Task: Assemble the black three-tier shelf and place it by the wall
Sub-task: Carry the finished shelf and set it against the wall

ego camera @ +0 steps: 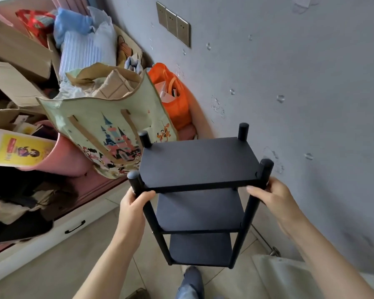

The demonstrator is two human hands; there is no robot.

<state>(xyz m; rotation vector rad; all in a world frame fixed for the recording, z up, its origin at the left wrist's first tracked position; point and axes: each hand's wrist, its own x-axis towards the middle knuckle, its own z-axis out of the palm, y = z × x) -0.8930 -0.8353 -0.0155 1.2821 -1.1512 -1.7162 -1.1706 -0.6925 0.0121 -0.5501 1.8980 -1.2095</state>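
1. Standing upright near the grey wall, the black three-tier shelf shows all three boards stacked between four round posts.
2. The left hand curls around the near left post just under the top board.
3. The right hand grips the near right post at the same height.
4. A cartoon-print bag and an orange bag sit on the bed just left of the shelf.
5. A light switch panel is mounted on the wall above.
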